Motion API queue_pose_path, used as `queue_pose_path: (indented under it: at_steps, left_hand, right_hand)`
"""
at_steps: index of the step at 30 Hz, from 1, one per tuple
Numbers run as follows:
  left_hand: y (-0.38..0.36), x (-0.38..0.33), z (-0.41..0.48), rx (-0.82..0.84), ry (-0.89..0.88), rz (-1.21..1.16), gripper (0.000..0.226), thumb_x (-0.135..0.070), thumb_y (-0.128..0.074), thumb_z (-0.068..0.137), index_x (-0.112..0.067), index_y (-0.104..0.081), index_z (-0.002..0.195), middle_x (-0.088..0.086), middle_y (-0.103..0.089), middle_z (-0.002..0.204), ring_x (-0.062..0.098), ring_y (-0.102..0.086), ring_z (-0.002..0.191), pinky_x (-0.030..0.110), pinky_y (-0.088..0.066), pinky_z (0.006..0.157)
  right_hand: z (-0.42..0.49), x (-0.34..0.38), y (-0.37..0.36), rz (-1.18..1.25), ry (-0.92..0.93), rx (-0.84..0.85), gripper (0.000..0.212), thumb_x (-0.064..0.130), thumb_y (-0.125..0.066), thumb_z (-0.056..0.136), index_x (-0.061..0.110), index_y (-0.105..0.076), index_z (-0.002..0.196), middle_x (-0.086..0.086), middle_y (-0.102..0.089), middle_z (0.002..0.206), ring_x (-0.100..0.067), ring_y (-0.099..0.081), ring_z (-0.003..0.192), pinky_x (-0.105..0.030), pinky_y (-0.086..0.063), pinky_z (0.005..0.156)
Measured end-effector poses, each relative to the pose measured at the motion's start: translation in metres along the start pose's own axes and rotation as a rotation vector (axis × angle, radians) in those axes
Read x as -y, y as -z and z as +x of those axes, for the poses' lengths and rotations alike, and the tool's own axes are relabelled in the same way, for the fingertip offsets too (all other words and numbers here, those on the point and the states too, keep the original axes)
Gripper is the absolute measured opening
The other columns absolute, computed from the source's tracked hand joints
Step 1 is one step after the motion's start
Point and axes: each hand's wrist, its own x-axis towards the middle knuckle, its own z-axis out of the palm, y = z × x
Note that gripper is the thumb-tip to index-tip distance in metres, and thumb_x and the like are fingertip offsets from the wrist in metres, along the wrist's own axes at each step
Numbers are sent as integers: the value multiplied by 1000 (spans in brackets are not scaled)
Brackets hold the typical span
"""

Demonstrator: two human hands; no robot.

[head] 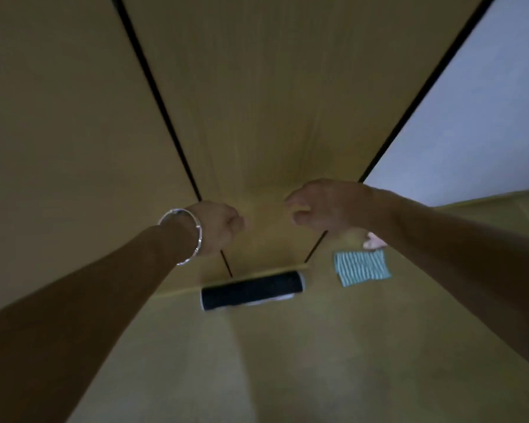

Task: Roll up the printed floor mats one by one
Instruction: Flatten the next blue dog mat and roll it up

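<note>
- Whole picture is pretty smeared, so take the small details loosely.
- Rolled-up mat [251,290] lies on the floor [287,367] just below the middle of the frame. It's a dark tube lying sideways, right end tipped slightly up, with a bit of white showing along its lower right edge.
- Neither hand touches it; both are up in the air above it in the picture.
- Left hand [223,228], centre left, is balled into a fist with nothing in it as far as I can see. There's a silvery bangle [185,236] on that wrist.
- Right hand [327,206], just right of centre, has its fingers loosely hooked, thumb apart from them, gripping nothing.
- A teal-and-white striped cloth [362,268] sits flat on the floor, right of the roll and apart from it.
- Just above the cloth there's a small pink blur [374,241], partly behind the right forearm; can't tell what it is.
- Yellowish panels [58,117] with thin black gaps [156,87] between them fill the upper frame, and a pale wall [486,117] is at the upper right.
</note>
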Motion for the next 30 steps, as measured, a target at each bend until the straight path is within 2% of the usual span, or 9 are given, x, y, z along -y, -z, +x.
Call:
queue_pose_path:
  at_steps: [2,4,7,9,13,17,21,26,30]
  left_hand:
    - [65,-44,-34,-81,-71,39,31,-44,-33,99,-22,-51,85,2,-52,84,21,-50,86,23,-36,78]
    - [128,-88,-70,-161,-87,59,32,-43,-33,100,-20,-52,87,3,-53,84,21,-48,84,23,-35,73]
    - [213,-145,-130,-288,-77,119,36,-43,-33,99,-17,-54,87,5,-57,87,24,-52,84,26,-38,74]
    - [264,-174,-172,-366,-59,149,38,-45,-33,99,-17,-55,86,5,-62,93,25,-57,89,30,-45,82]
    - [336,-217,-266,-592,-45,176,35,-44,-37,98,-18,-61,97,4,-65,102,25,-59,99,34,-46,91]
    - [354,-222,-355,-758,79,287,35,-45,-40,96,-21,-63,109,4,-64,112,28,-57,106,29,-42,86]
    - [346,-195,-433,-791,287,343,36,-48,-40,95,-24,-64,105,6,-64,108,27,-58,99,29,-39,74]
    - [321,-151,-518,-821,457,286,36,-46,-41,96,-25,-61,116,5,-61,111,25,-58,97,30,-42,76]
    - [291,-108,-576,-839,548,247,35,-46,-39,96,-31,-56,123,6,-60,114,25,-58,93,32,-44,75]
  right_hand:
    - [-40,4,68,31,-1,-76,47,40,-42,99,20,-43,141,1,-46,141,-21,-42,130,-29,-32,107]
    - [-85,12,128,37,19,-163,38,40,-42,99,17,-56,126,1,-57,120,-22,-52,115,-31,-41,96]
    - [-167,27,205,-29,51,-236,39,44,-43,98,18,-59,123,-4,-59,118,-19,-52,98,-28,-41,80]
    - [-222,34,252,-108,75,-284,41,47,-42,98,21,-56,126,-3,-58,122,-20,-52,99,-27,-39,79]
    - [-314,46,320,-148,157,-459,42,49,-41,97,23,-55,128,0,-56,130,-22,-53,114,-33,-43,92]
    - [-361,84,349,-227,265,-551,44,50,-41,97,20,-59,123,-3,-58,128,-24,-54,113,-37,-45,94]
    - [-380,161,345,-288,441,-551,43,49,-43,97,18,-62,120,-3,-61,122,-24,-56,110,-35,-46,92]
    - [-403,268,317,-423,637,-539,38,53,-45,94,27,-66,113,4,-66,106,-17,-60,98,-37,-50,86]
    - [-428,346,301,-571,698,-563,36,53,-44,94,30,-63,115,6,-64,106,-14,-59,93,-35,-49,82]
